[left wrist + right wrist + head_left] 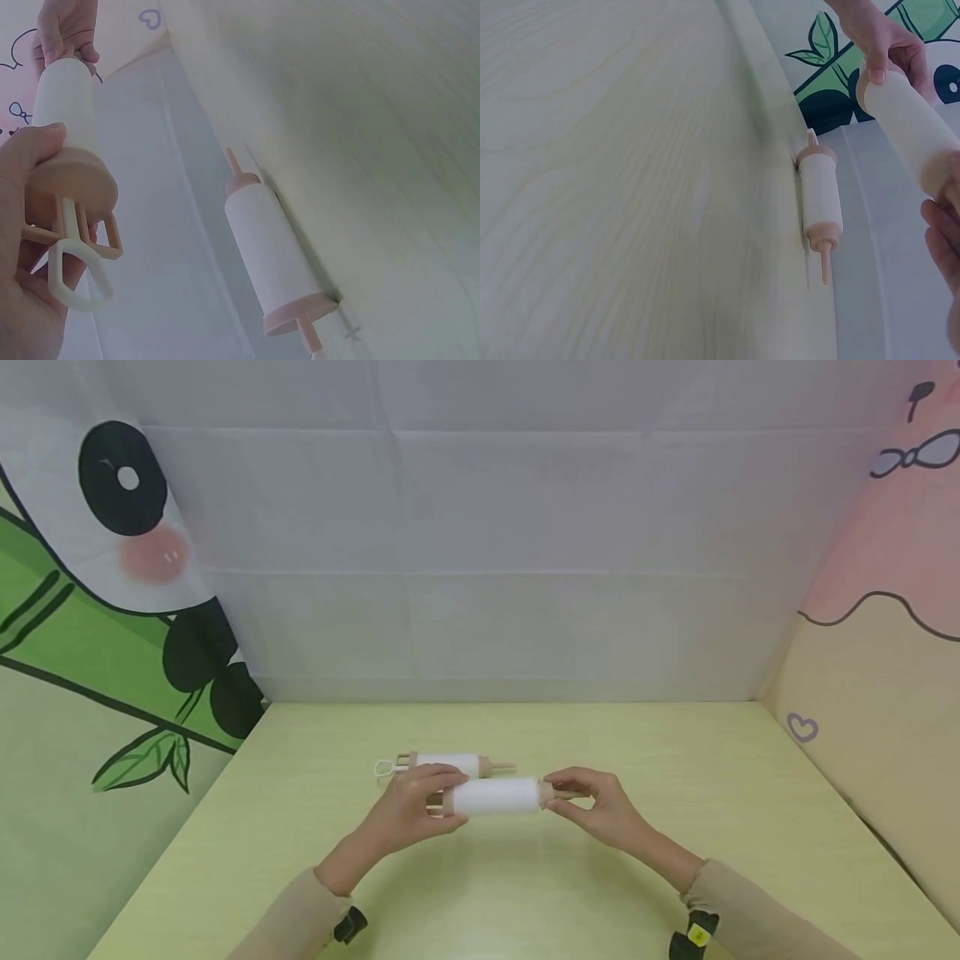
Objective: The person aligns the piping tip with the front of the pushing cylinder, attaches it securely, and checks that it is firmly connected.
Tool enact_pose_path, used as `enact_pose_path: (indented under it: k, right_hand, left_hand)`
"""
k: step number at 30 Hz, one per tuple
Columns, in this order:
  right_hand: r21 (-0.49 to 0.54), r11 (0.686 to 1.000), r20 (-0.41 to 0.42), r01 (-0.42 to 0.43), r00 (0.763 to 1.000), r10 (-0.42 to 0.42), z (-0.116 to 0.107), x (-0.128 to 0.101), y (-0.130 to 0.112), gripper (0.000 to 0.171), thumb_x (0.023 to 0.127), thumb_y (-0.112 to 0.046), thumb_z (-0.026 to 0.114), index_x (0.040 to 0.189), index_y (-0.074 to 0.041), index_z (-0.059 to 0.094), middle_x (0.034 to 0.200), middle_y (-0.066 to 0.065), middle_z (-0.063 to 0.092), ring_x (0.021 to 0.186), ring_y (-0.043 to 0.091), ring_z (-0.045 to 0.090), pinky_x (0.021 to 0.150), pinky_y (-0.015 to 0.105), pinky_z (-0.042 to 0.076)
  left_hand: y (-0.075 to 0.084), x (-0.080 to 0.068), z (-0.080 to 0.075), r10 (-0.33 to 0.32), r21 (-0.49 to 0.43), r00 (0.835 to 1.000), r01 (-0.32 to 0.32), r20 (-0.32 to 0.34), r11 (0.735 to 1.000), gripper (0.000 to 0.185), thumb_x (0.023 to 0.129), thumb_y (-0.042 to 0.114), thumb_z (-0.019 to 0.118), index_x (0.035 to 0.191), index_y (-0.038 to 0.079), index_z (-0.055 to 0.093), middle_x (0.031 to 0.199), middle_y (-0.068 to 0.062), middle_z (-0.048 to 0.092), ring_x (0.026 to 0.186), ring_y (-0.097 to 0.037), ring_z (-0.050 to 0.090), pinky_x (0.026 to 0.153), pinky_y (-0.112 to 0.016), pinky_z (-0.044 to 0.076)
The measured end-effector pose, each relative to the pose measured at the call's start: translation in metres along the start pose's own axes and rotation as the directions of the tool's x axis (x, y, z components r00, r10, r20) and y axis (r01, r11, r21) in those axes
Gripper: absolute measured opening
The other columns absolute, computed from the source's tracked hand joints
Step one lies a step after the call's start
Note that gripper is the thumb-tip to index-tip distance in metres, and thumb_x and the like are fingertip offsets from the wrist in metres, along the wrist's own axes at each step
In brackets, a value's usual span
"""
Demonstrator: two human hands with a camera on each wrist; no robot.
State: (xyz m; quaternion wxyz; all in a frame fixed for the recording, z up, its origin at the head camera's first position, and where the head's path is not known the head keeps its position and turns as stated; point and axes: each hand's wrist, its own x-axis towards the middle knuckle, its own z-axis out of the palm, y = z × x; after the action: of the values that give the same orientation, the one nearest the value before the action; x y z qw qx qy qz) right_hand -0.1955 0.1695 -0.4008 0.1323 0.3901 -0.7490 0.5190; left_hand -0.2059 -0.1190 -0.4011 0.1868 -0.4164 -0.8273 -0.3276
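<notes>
A syringe-shaped tool (495, 796) with a white barrel and peach ends is held level, just above the pale green table (525, 893). My left hand (438, 797) grips its plunger end; in the left wrist view the thumb lies on the peach flange (71, 184) and the white ring handle (75, 281) sits in the palm. My right hand (558, 797) pinches the nozzle end. A second tool of the same kind (447, 765) lies on the table just behind, nozzle to the right, and shows in the wrist views too (270, 247) (820, 191).
White cloth (495, 568) closes the back of the table. A panda-and-bamboo cloth (105, 610) hangs on the left, and a pink and cream cartoon cloth (885, 635) on the right. Black camera mounts (693, 935) sit on both wrists.
</notes>
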Motion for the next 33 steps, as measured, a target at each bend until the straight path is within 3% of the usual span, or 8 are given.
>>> enact_pose_path:
  k: [8,12,17,27,33]
  right_hand:
    - [-0.004,0.998,-0.017,-0.064,0.998,0.064,0.0011,0.0001,-0.0004,0.024,0.076,0.007,0.067,0.100,0.007,0.062,0.095,0.020,0.065,0.081,0.024,0.066,0.071,0.030,0.055]
    - [-0.033,0.997,-0.034,-0.075,0.997,0.074,0.0004,0.0002,-0.0007,0.026,0.076,0.006,0.067,0.101,0.005,0.061,0.095,0.018,0.065,0.083,0.021,0.066,0.072,0.034,0.055]
    - [-0.022,1.000,-0.058,-0.009,0.998,0.008,0.0022,-0.0001,0.0027,0.028,0.075,0.009,0.067,0.101,0.004,0.059,0.094,0.016,0.064,0.085,0.015,0.063,0.071,0.036,0.054]
    - [-0.030,0.995,-0.056,0.093,0.994,-0.095,0.0030,0.0008,0.0022,0.033,0.071,0.013,0.069,0.100,0.005,0.057,0.094,0.017,0.061,0.085,0.021,0.061,0.070,0.035,0.054]
    - [-0.071,0.993,-0.022,0.092,0.995,-0.094,-0.0003,0.0027,-0.0015,0.035,0.068,0.014,0.071,0.099,0.005,0.058,0.096,0.017,0.061,0.086,0.024,0.061,0.070,0.032,0.055]
  left_hand:
    - [-0.0005,-0.0003,0.0011,0.039,-0.001,0.998,-0.039,-0.042,0.999,0.041,0.063,0.003,0.080,0.100,-0.002,0.064,0.100,-0.014,0.061,0.085,-0.026,0.063,0.062,-0.010,0.050]
    - [-0.0004,0.0011,0.0018,0.054,0.008,0.997,-0.053,-0.054,0.999,0.041,0.062,0.003,0.081,0.099,-0.002,0.064,0.100,-0.014,0.061,0.083,-0.025,0.064,0.062,-0.010,0.050]
    - [-0.0006,0.0014,0.0021,0.047,0.001,0.997,-0.047,-0.062,0.999,0.041,0.062,0.003,0.081,0.099,-0.002,0.064,0.099,-0.014,0.062,0.082,-0.025,0.064,0.062,-0.010,0.050]
    - [-0.0010,-0.0003,0.0024,0.024,-0.028,0.998,-0.026,-0.064,0.999,0.040,0.063,0.001,0.080,0.100,-0.002,0.064,0.100,-0.014,0.062,0.081,-0.024,0.065,0.062,-0.013,0.051]
    - [-0.0014,-0.0005,0.0019,0.023,-0.039,0.998,-0.025,-0.064,0.999,0.040,0.063,0.001,0.080,0.100,-0.002,0.064,0.101,-0.014,0.062,0.082,-0.025,0.065,0.063,-0.012,0.051]
